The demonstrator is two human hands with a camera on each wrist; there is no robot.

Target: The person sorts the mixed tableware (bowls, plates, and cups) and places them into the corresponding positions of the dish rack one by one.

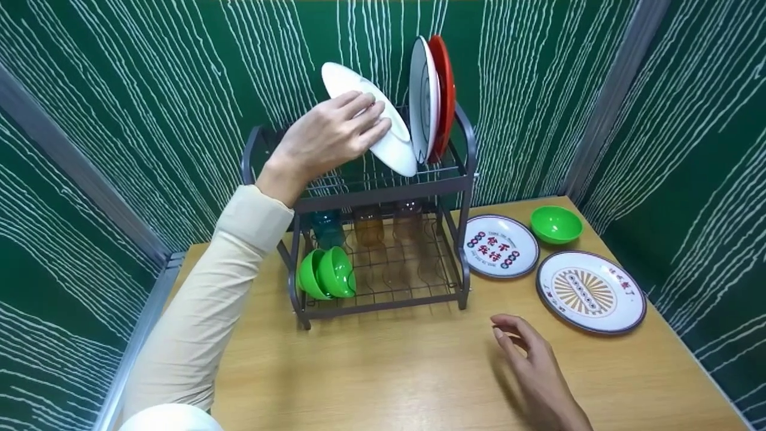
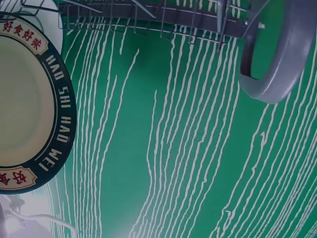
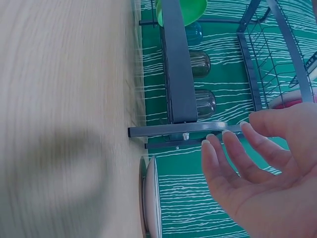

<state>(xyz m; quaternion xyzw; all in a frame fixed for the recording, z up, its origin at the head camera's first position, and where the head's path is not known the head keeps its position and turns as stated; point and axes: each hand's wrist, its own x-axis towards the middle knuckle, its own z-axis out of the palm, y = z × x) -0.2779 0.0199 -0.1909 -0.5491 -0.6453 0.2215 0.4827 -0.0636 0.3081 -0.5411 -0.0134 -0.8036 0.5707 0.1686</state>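
In the head view, the left hand (image 1: 336,129) grips a white plate (image 1: 392,151) with bent fingers — it tilts at the upper tier of the rack (image 1: 383,193), where a dark-edged plate (image 1: 422,102) and a red plate (image 1: 444,90) stand on edge. Green bowls (image 1: 337,272) and tinted glasses (image 1: 369,227) sit in the rack's lower tier. To the rack's right lie patterned plates (image 1: 502,246) and a single bowl (image 1: 556,225); the right hand (image 1: 532,365) hovers in front of them, loosely bent, holding nothing.

In the left wrist view, a lettered plate (image 2: 25,109) shows near the rack's wires; I can't tell whether it's the held one.

In the right wrist view, the right hand's fingers curve gently — nothing between them — in front of the rack's post.
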